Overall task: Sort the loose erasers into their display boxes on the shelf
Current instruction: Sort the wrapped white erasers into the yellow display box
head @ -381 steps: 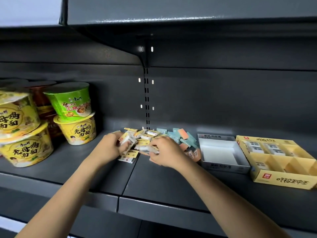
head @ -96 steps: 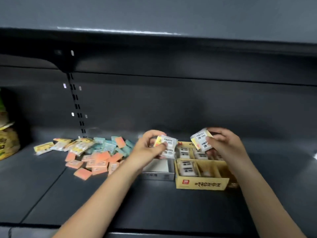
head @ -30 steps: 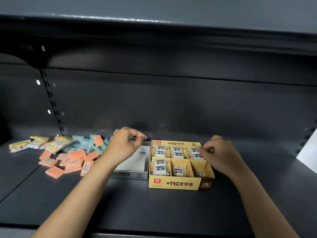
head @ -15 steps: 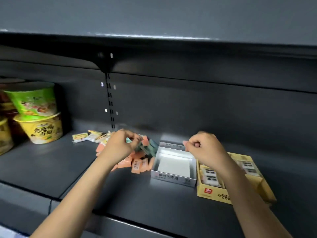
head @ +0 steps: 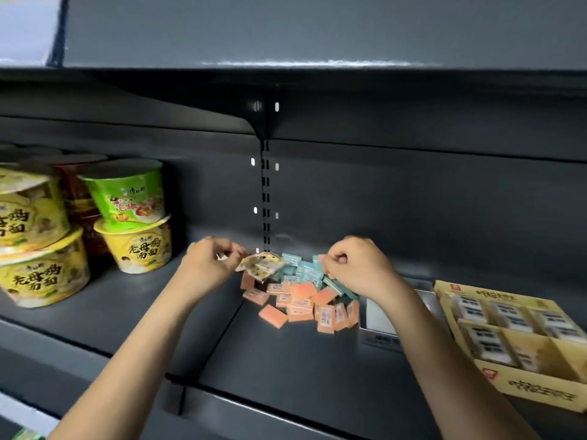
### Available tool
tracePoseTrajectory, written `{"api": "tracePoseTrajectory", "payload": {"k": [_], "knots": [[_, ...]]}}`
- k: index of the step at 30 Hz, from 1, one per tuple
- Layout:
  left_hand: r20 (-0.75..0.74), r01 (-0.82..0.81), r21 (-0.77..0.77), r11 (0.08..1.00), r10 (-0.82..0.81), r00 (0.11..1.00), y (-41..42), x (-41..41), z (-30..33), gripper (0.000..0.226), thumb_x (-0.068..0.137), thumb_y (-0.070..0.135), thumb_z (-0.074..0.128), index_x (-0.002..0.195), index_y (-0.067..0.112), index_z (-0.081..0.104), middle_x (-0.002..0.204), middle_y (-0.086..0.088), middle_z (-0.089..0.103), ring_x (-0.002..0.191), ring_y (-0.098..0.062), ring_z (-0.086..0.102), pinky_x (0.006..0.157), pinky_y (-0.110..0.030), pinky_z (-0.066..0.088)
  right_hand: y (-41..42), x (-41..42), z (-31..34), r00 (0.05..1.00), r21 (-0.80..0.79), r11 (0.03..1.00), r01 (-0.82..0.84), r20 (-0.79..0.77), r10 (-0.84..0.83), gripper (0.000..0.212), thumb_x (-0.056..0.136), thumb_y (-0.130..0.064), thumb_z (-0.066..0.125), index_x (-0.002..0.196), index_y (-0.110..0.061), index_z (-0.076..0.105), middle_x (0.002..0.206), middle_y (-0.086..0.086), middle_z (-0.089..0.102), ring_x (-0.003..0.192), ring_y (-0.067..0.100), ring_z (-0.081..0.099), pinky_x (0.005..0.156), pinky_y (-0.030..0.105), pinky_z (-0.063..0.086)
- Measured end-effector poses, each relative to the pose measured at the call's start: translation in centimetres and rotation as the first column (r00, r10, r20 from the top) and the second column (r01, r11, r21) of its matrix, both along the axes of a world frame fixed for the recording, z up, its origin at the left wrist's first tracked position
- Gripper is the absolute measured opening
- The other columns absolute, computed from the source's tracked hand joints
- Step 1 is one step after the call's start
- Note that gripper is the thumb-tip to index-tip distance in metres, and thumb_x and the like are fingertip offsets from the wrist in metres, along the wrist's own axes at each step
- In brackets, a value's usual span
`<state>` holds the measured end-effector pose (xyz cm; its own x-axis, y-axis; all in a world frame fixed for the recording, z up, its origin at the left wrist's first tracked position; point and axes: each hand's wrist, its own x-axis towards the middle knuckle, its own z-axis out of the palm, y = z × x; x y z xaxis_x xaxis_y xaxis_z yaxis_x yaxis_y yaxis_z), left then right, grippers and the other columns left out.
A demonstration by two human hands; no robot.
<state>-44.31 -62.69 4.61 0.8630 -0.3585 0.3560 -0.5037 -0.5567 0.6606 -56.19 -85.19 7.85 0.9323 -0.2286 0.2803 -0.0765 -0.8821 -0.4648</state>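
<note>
While left hand (head: pixel 212 265) pinches yellow-wrapped erasers (head: pixel 261 266), right hand (head: pixel 355 270) hangs clenched over pile (head: pixel 301 293).

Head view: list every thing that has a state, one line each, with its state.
left hand: fingers curled, pinching yellow-wrapped erasers over the pile
right hand: fingers curled at the teal erasers; grip unclear
orange erasers: loose, heaped on the shelf
grey box: open, nothing seen inside, partly hidden by the arm
yellow box: open, some compartments filled
noodle bowls: sealed, stacked
</note>
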Motion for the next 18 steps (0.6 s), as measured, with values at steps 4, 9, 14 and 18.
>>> {"api": "tracePoseTrajectory", "payload": {"k": [4,9,14,18], "knots": [[0.015,-0.016,-0.018,1.0,0.016,1.0,2.5,2.8,-0.1,0.021,0.084,0.014,0.06,0.073,0.031,0.068,0.083,0.01,0.07,0.088,-0.013,0.065,0.089,-0.035,0.051,2.0,2.2,-0.1,1.0,0.024,1.0,-0.012,-0.026,0.013,0.036,0.09,-0.033,0.056,0.067,-0.007,0.063,0.064,0.005,0.059,0.061,0.023,0.056,0.059,0.032,0.047],[-0.057,-0.024,0.035,0.999,0.026,0.998,4.1,6.1,-1.3,0.017,0.082,0.023,0.063,0.072,0.037,0.064,0.084,0.008,0.071,0.085,-0.017,0.066,0.087,-0.038,0.053,4.2,5.3,-0.8,0.996,0.04,0.999,-0.026,-0.087,0.03,0.027,0.091,-0.031,0.056,0.072,-0.013,0.065,0.053,-0.009,0.05,0.049,0.009,0.046,0.05,0.025,0.039],[-0.082,-0.05,0.261,0.964,0.074,0.994,4.2,9.4,-4.3,0.015,0.076,0.033,0.065,0.09,0.039,0.064,0.103,0.003,0.068,0.106,-0.028,0.057,0.098,-0.04,0.044,5.8,9.2,-2.9,0.983,-0.009,1.0,-0.01,-0.182,0.008,0.022,0.088,-0.023,0.056,0.09,-0.005,0.068,0.087,0.007,0.07,0.063,0.018,0.061,0.065,0.036,0.054],[-0.054,-0.066,0.451,0.89,0.101,0.993,4.2,11.5,-6.4,0.049,0.074,0.033,0.067,0.121,0.024,0.057,0.121,-0.006,0.06,0.116,-0.027,0.051,0.099,-0.033,0.038,6.6,11.7,-4.8,0.97,-0.115,0.993,0.031,-0.235,-0.057,0.026,0.088,-0.03,0.056,0.099,-0.007,0.064,0.104,0.01,0.064,0.09,0.025,0.061,0.069,0.032,0.047]]}}
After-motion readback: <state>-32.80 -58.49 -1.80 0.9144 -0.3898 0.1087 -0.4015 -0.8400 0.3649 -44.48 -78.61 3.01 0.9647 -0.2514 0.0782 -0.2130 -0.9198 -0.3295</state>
